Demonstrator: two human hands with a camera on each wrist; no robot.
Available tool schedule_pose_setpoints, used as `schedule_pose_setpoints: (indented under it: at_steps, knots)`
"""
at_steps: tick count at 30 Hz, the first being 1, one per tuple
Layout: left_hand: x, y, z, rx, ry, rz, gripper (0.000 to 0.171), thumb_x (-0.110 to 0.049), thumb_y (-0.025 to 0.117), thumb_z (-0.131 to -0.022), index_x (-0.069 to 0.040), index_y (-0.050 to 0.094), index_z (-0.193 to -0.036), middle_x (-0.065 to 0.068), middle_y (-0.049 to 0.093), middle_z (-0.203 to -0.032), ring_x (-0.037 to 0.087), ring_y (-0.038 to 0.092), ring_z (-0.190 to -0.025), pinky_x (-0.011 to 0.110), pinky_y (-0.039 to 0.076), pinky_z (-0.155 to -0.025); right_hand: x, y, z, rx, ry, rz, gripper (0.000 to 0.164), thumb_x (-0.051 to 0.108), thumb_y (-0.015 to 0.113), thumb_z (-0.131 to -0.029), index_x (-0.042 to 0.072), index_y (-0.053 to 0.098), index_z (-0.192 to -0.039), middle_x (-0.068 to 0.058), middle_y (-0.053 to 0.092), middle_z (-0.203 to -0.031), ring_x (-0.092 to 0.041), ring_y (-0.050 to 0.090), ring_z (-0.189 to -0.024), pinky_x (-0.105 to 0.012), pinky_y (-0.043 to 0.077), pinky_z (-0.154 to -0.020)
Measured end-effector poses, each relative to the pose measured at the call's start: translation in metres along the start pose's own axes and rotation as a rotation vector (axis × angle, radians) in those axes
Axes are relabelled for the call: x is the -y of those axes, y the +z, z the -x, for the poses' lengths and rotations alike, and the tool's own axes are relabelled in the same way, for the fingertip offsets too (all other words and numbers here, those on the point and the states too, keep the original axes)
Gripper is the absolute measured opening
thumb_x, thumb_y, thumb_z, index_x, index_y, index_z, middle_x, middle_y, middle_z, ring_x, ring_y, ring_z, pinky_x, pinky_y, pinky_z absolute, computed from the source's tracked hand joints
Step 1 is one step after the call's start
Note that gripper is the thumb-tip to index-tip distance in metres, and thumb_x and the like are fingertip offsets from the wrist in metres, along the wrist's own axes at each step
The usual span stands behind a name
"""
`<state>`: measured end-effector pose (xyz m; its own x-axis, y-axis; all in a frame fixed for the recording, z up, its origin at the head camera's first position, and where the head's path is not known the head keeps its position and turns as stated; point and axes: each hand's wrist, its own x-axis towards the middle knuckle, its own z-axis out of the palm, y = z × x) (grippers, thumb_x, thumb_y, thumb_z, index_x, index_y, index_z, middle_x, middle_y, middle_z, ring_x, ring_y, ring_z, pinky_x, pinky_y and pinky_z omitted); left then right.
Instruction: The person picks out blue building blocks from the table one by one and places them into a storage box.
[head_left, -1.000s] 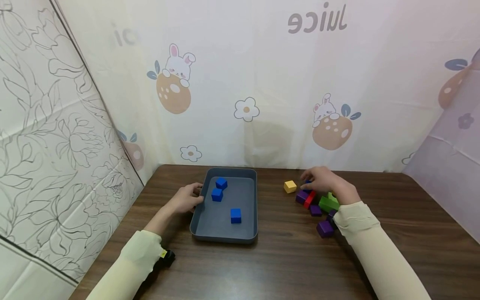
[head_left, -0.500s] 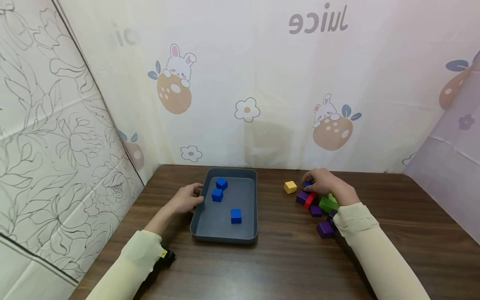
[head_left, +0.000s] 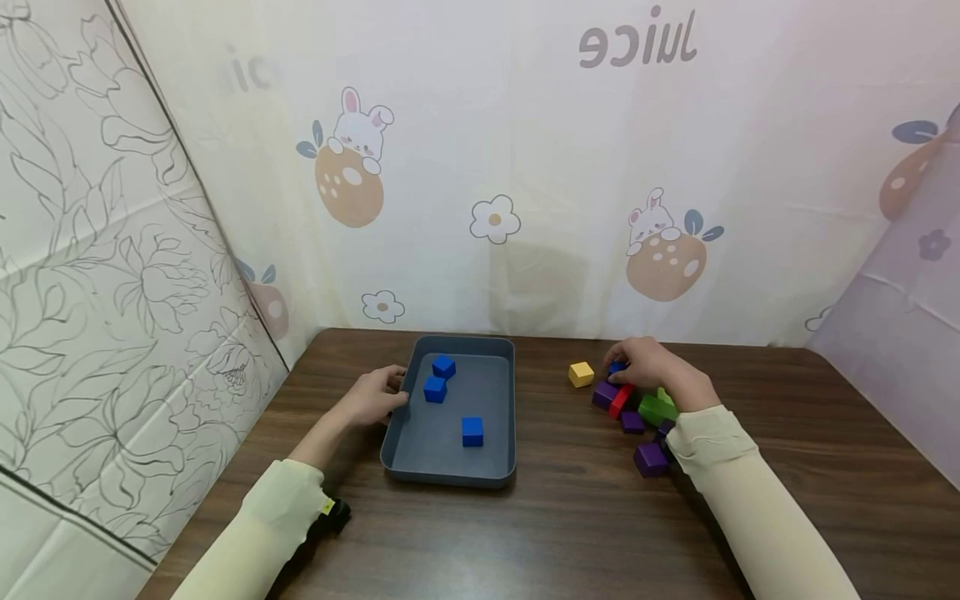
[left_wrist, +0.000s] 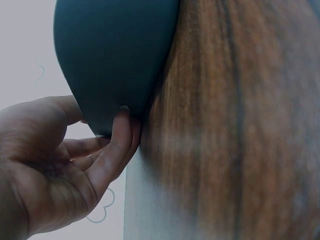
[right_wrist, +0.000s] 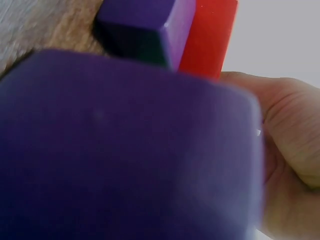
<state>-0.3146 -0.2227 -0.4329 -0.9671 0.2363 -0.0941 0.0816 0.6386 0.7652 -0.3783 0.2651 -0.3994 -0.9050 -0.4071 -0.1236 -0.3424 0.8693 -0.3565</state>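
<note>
My left hand (head_left: 372, 397) holds the left side of a grey tray (head_left: 450, 477), thumb over the rim. In the left wrist view, its fingers (left_wrist: 121, 132) lie against the tray's outer wall. Three blue cubes, one of them the near cube (head_left: 472, 432), sit in the tray. On the right, my right hand (head_left: 651, 364) reaches down over a cluster of blocks. Its thumb and fingers pinch a blue block (head_left: 617, 367), partly hidden by the hand. Right beside it lie a purple block (head_left: 604, 394) and a red block (head_left: 620, 401). A blurred purple block (right_wrist: 125, 150) fills much of the right wrist view.
A yellow cube (head_left: 581, 374) lies left of the right hand. Nearer my right sleeve are a green block (head_left: 657, 409) and more purple blocks, one at the front (head_left: 651, 459). The brown table (head_left: 525, 542) ends at a printed curtain (head_left: 450, 275) behind.
My right hand's fingers have closed around the blue block, coming slightly down and right, then holding still. The left hand and the tray have stayed put.
</note>
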Motion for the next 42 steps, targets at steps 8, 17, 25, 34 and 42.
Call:
schedule_pose_setpoints:
  at_steps: [8,17,25,34,42]
  knots:
    - [0.0,0.0,0.001,0.006,0.01,-0.002,0.052,-0.009,0.063,-0.102,0.005,0.049,-0.151,0.028,0.063,-0.13,0.031,0.072,-0.098,0.042,0.066,-0.069,-0.002,-0.003,0.002,-0.006,-0.009,0.007,0.026,0.011,0.073,-0.098,0.0,0.075,-0.121,-0.018,0.073,-0.116,-0.028,0.063,-0.096,-0.051,0.057,-0.09]
    - [-0.001,-0.001,0.002,0.008,0.005,0.002,0.053,-0.009,0.062,-0.103,0.005,0.048,-0.152,0.028,0.062,-0.131,0.031,0.072,-0.099,0.042,0.066,-0.07,-0.001,-0.009,0.007,-0.031,-0.01,0.006,0.024,0.009,0.071,-0.098,-0.002,0.076,-0.119,-0.018,0.074,-0.114,-0.031,0.065,-0.1,-0.057,0.054,-0.096]
    - [-0.001,0.0,0.002,0.004,0.003,0.005,0.052,-0.008,0.062,-0.103,0.005,0.049,-0.151,0.027,0.063,-0.13,0.031,0.072,-0.099,0.042,0.066,-0.069,0.004,-0.016,0.012,-0.069,-0.023,0.02,0.028,0.01,0.072,-0.098,-0.005,0.074,-0.122,-0.018,0.074,-0.111,-0.03,0.066,-0.097,-0.058,0.056,-0.095]
    - [0.0,-0.001,0.0,-0.005,0.004,-0.001,0.051,-0.008,0.062,-0.102,0.004,0.05,-0.151,0.026,0.063,-0.129,0.03,0.072,-0.097,0.042,0.066,-0.069,0.013,-0.025,0.016,-0.138,-0.072,0.044,0.025,0.009,0.074,-0.097,-0.003,0.075,-0.119,-0.012,0.076,-0.105,-0.026,0.067,-0.092,-0.055,0.058,-0.09]
    - [0.002,0.0,0.0,-0.005,0.002,-0.005,0.051,-0.008,0.062,-0.103,0.004,0.05,-0.151,0.027,0.063,-0.129,0.03,0.072,-0.097,0.041,0.066,-0.068,0.031,-0.028,0.019,-0.186,-0.095,0.057,0.024,0.007,0.074,-0.095,0.001,0.076,-0.118,-0.012,0.076,-0.106,-0.027,0.066,-0.092,-0.055,0.058,-0.089]
